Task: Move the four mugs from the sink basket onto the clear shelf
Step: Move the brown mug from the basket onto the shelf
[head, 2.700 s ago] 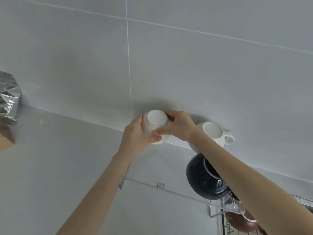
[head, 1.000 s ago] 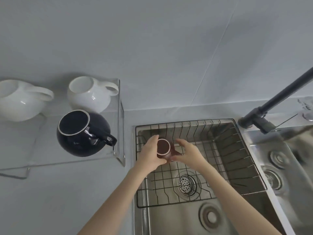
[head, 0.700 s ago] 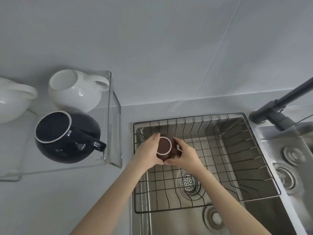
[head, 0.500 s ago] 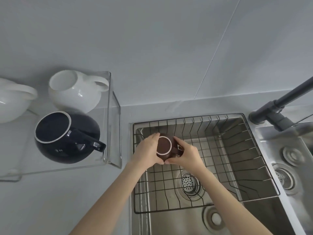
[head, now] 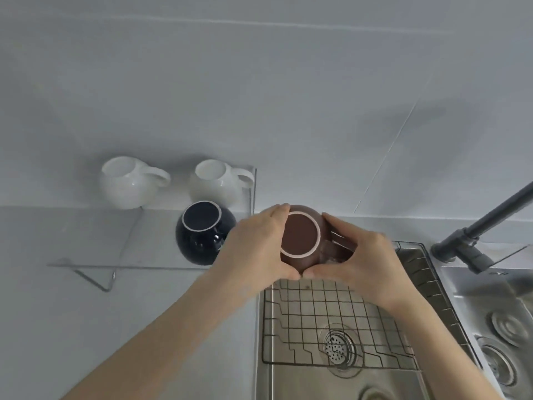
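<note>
At the centre of the head view, a brown mug (head: pixel 301 239) is cupped between the left hand (head: pixel 255 251) and the right hand (head: pixel 364 261), fingers of both clamped around its sides and thumbs nearly touching beneath it. The mug is held bottom-up, above the far edge of the sink basket (head: pixel 340 319), which shows no other mug on its wire. To the left of the hands, the clear shelf (head: pixel 121 255) carries a dark mug (head: pixel 202 230) in front and two white mugs (head: pixel 128 183) (head: pixel 216 181) behind, against the wall. A dark tap (head: pixel 476 238) crosses the right of the frame. The free space seems to lie at the shelf's left front, so the likely risks are knocking the dark mug on the way across, or a possibly wet glaze slipping in the hands. The shelf's front edge is hard to see, and the mug could be set too near it.
</note>
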A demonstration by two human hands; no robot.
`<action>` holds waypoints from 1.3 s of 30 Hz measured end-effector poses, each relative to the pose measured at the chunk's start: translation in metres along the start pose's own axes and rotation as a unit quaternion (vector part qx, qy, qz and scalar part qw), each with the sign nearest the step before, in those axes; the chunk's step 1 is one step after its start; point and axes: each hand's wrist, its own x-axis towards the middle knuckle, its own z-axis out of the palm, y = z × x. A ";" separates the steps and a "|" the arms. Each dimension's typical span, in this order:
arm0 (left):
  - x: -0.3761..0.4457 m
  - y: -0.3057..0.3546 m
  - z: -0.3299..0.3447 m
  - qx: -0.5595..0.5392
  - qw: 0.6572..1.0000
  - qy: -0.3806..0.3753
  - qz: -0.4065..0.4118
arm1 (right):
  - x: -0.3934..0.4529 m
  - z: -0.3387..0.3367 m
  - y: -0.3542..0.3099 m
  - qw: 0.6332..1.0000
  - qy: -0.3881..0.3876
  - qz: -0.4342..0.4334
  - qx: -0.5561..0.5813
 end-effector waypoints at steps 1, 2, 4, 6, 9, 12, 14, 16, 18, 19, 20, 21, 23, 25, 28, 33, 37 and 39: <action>-0.007 -0.006 -0.017 0.008 1.000 0.010 -0.009 | 0.000 0.002 -0.022 1.000 -0.010 -0.017 -0.011; -0.015 -0.013 -0.031 0.006 0.999 0.023 -0.022 | -0.001 0.008 -0.039 0.999 -0.018 -0.041 -0.023; -0.068 -0.073 -0.089 0.010 0.994 0.082 -0.071 | 0.013 0.071 -0.103 0.991 -0.069 -0.110 -0.026; -0.069 -0.087 -0.101 0.012 0.993 0.080 -0.090 | 0.021 0.086 -0.119 0.989 -0.074 -0.125 -0.023; -0.080 -0.115 -0.117 0.003 0.989 0.085 -0.122 | 0.039 0.122 -0.132 0.987 -0.087 -0.133 -0.018; -0.079 -0.133 -0.125 0.003 0.989 0.067 -0.132 | 0.049 0.141 -0.137 0.987 -0.100 -0.123 -0.011; -0.076 -0.149 -0.127 0.009 0.988 0.058 -0.142 | 0.057 0.157 -0.139 0.988 -0.106 -0.115 -0.014; -0.078 -0.177 -0.129 0.006 0.987 0.047 -0.152 | 0.065 0.184 -0.147 0.987 -0.114 -0.108 -0.017; -0.076 -0.199 -0.127 -0.003 0.987 0.034 -0.160 | 0.072 0.204 -0.148 0.988 -0.119 -0.098 -0.026; -0.075 -0.209 -0.126 -0.012 0.987 0.030 -0.159 | 0.076 0.212 -0.148 0.988 -0.118 -0.091 -0.028; -0.073 -0.218 -0.124 -0.015 0.987 0.026 -0.158 | 0.079 0.220 -0.147 0.989 -0.118 -0.083 -0.027; -0.071 -0.224 -0.122 -0.019 0.988 0.020 -0.155 | 0.081 0.226 -0.145 0.989 -0.118 -0.080 -0.030; -0.069 -0.234 -0.119 -0.024 0.988 0.011 -0.154 | 0.084 0.234 -0.143 0.990 -0.119 -0.067 -0.030; -0.066 -0.241 -0.117 -0.029 0.988 0.003 -0.151 | 0.086 0.240 -0.140 0.991 -0.115 -0.058 -0.020; -0.063 -0.250 -0.119 -0.040 0.988 -0.013 -0.148 | 0.086 0.249 -0.141 0.993 -0.111 -0.045 -0.006; -0.063 -0.259 -0.124 -0.054 0.987 -0.039 -0.145 | 0.084 0.261 -0.142 0.994 -0.101 -0.040 -0.006; -0.064 -0.262 -0.126 -0.055 0.986 -0.055 -0.144 | 0.082 0.266 -0.142 0.995 -0.095 -0.036 -0.007; -0.063 -0.262 -0.126 -0.048 0.987 -0.067 -0.141 | 0.081 0.268 -0.142 0.995 -0.094 -0.032 -0.011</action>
